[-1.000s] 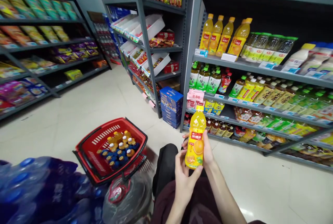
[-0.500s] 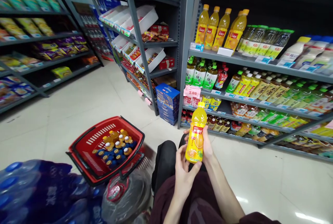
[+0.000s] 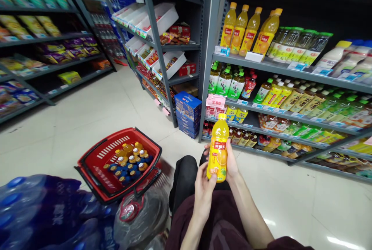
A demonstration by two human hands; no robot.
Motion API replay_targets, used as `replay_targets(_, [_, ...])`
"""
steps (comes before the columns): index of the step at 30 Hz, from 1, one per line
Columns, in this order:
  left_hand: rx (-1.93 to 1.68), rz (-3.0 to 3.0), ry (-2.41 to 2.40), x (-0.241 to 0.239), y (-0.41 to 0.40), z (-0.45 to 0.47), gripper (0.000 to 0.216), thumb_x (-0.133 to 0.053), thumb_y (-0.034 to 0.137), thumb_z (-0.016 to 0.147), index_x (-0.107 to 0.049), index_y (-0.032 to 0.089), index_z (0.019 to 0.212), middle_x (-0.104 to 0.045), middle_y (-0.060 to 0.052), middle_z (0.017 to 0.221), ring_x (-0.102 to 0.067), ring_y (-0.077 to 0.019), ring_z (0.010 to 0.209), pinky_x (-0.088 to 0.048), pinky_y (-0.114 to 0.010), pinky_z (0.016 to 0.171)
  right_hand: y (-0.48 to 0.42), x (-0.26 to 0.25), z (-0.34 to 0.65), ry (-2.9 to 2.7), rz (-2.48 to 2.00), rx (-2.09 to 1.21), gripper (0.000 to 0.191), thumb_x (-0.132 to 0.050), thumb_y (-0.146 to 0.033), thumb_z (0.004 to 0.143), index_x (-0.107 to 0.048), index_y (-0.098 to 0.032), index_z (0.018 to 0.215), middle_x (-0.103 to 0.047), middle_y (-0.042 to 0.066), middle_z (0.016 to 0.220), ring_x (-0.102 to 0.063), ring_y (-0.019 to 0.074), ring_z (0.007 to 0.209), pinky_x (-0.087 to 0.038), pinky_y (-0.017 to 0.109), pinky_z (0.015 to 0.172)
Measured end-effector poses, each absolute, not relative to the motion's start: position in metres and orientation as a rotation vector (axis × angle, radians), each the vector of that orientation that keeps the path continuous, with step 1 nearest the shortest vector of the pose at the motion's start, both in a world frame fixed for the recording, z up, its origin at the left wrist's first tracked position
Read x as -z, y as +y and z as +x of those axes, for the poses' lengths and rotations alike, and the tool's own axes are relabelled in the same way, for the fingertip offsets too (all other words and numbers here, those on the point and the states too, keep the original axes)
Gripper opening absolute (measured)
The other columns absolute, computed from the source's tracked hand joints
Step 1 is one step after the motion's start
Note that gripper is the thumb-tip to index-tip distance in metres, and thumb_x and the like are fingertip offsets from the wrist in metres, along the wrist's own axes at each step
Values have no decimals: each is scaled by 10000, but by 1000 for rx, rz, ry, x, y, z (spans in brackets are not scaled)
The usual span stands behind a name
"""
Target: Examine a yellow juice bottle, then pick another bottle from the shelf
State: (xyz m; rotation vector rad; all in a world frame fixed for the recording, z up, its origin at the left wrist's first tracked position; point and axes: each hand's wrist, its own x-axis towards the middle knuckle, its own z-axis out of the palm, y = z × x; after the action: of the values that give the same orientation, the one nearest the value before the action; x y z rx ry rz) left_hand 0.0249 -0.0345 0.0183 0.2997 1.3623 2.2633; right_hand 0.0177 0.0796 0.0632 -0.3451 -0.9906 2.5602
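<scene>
An orange juice bottle (image 3: 218,151) with a yellow cap stands nearly upright in front of my lap, its label facing me. My left hand (image 3: 203,184) grips its lower left side, with the thumb across the front near the base. Around the right side and back, my right hand (image 3: 231,163) is closed on the same bottle. Some fingertips behind it are hidden. Similar juice bottles (image 3: 249,35) stand on the shelf at upper right, beside green-capped bottles (image 3: 293,45).
A red shopping basket (image 3: 100,137) holding several small bottles stands left of my knees. Shrink-wrapped bottles (image 3: 37,207) and a large plastic-wrapped jug (image 3: 142,215) lie nearer. Blue boxes (image 3: 188,110) are stacked by the shelf corner. Snack shelves (image 3: 49,39) line the left.
My left thumb has moved from the bottle's base up onto its front. The bottle has turned slightly, so its label faces me more. The basket has not moved.
</scene>
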Motion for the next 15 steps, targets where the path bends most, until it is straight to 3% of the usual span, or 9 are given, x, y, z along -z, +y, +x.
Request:
replay_targets(4, [-2294, 417, 1676, -10, -38, 27, 495, -796, 369, 772, -564, 200, 1176, -622, -96, 1155, -655, -251, 1101, -583, -356, 914, 81, -62, 17, -1055, -390, -2551, 629, -608, -707, 836, -697, -147, 1109, -761, 98, 917, -706, 183, 695, -584, 267, 569])
replay_targets(7, [-2261, 587, 2007, -6, -41, 28, 484, -816, 296, 739, -579, 205, 1151, -569, -75, 1113, -635, -230, 1060, -590, -349, 881, 84, -60, 17, -983, -430, -2511, 603, -648, -682, 821, -704, -145, 1089, -762, 88, 876, -718, 194, 711, -609, 295, 626])
replay_targets(10, [-2203, 834, 2310, -7, -42, 28, 485, -830, 241, 714, -592, 207, 1135, -552, -74, 1096, -615, -241, 1050, -585, -388, 876, 90, -60, 17, -819, -410, -2505, 524, -659, -637, 831, -706, -176, 1078, -771, 78, 987, -728, 202, 795, -627, 324, 692])
replay_targets(15, [-2150, 1430, 2633, -12, -44, 25, 407, -802, 79, 722, -650, 228, 1070, -632, -79, 1073, -586, -243, 1025, -561, -403, 863, 102, -57, 17, -530, -221, -2666, 624, -558, -725, 835, -674, -201, 1153, -739, 74, 1154, -710, 186, 837, -608, 303, 659])
